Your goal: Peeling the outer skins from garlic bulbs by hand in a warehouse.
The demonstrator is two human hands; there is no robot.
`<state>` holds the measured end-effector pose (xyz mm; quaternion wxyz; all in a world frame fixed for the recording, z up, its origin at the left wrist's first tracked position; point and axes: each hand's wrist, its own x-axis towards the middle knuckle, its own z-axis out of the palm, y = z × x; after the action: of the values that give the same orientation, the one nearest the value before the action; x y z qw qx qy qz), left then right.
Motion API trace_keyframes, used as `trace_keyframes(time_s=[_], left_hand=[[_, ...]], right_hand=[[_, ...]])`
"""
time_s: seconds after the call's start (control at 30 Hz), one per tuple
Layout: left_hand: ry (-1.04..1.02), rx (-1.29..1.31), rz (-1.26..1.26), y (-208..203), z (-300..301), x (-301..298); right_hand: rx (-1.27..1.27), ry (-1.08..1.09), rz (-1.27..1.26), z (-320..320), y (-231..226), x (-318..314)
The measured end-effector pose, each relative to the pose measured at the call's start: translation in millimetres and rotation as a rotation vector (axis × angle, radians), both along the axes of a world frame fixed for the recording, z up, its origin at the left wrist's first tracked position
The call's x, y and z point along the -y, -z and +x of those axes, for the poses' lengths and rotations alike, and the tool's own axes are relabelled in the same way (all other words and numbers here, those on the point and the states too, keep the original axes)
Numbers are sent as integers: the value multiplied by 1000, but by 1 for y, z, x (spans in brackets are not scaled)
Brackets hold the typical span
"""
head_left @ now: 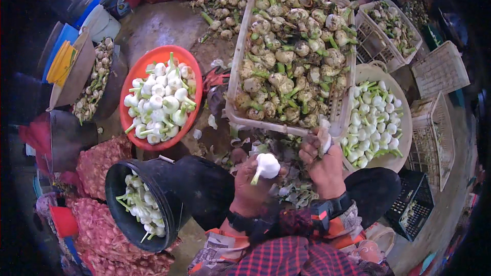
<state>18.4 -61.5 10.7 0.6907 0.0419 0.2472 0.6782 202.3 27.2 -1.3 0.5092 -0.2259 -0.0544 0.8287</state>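
In front of my lap, my left hand (248, 186) is closed around a clean white garlic bulb (267, 166), its short green stem pointing down and left. My right hand (326, 168) is raised to the right of it, apart from the bulb, its fingers pinching a pale, papery piece that looks like garlic skin (325, 137). Just beyond both hands stands a plastic crate (289, 127) heaped with dirty, unpeeled garlic (286, 79). Loose garlic peelings (296, 192) are piled below and between my hands.
Left of the crate sits a red basin (126, 122) of white garlic; nearer is a black bucket (174, 209) holding more. On the right, a round beige tub (405, 140) is filled with clean bulbs. Red mesh sacks (102, 225) lie at the left, and several crates (432, 143) stand at the right.
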Motion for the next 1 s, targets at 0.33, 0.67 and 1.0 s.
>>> trace_keyframes(time_s=[0.33,0.67,1.0], left_hand=[[-970,-917,-500,-88,-202,139],[-420,-976,3,-98,-114,27],[279,-482,-65,3,-4,-46]], right_hand=[[1469,-392,1101,-32,-7,-56],[2131,-169,864,-65,76,-165],[1375,-246,1258,-21,-45,-52]])
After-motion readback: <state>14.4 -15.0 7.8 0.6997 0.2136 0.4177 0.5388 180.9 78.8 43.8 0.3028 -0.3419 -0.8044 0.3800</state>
